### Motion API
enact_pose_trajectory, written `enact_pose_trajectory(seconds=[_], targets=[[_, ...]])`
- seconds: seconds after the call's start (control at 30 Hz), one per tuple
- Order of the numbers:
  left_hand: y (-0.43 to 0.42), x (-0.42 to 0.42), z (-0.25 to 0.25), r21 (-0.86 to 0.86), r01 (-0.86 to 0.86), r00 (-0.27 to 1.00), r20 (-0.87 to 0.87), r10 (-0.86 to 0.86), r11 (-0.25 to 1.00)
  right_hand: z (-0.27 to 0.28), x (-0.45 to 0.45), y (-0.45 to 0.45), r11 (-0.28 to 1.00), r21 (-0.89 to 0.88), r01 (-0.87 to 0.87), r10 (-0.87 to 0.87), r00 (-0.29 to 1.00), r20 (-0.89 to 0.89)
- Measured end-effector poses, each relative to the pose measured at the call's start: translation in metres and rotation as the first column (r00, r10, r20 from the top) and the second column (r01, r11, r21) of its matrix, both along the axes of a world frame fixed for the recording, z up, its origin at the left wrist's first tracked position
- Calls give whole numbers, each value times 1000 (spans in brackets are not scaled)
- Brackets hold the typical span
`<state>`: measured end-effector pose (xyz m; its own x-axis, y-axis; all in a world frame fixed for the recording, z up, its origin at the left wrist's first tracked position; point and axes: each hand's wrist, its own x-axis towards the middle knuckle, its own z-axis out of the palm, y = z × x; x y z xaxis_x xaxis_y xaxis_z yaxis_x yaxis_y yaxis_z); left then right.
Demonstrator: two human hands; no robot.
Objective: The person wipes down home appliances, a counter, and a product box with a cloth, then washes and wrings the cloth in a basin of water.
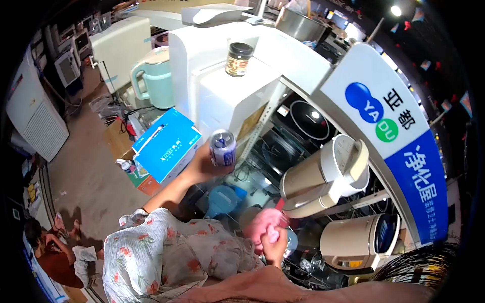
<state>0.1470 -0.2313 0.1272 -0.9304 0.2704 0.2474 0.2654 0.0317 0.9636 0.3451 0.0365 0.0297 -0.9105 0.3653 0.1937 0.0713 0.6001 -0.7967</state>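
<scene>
My left hand (202, 164) is closed around a silver and blue-purple drink can (223, 149), its lid tilted toward me. The can is beside a bright blue box (169, 144) and in front of a white cabinet-like appliance (222, 101). Lower down, my right hand (274, 246) grips a bunched pink cloth (263, 225), partly blurred. A cream and white soymilk-maker-like jug (313, 174) stands just beyond that hand. A second beige jug appliance (348, 242) is to its right.
A dark-lidded jar (239, 59) stands on the white appliance. Behind the blue box is a mint-green kettle (154, 78). A blue and white sign (399, 121) curves along the right. Another person (53, 252) sits low at the far left.
</scene>
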Motion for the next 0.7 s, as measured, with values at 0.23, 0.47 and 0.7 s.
enact_pose_trajectory(seconds=[0.23,0.47,0.7], targets=[[35,12,-32,-238,-21,992,-126,-9,971,94,-80,-54,971,237,-20,110,921,-373],[55,18,-38,-93,81,971,-217,-99,992,104,-122,-67,985,52,-165,171,887,-430],[52,36,-27,-209,412,901,-50,-431,887,119,-143,-61,884,6,-468,448,842,-300]])
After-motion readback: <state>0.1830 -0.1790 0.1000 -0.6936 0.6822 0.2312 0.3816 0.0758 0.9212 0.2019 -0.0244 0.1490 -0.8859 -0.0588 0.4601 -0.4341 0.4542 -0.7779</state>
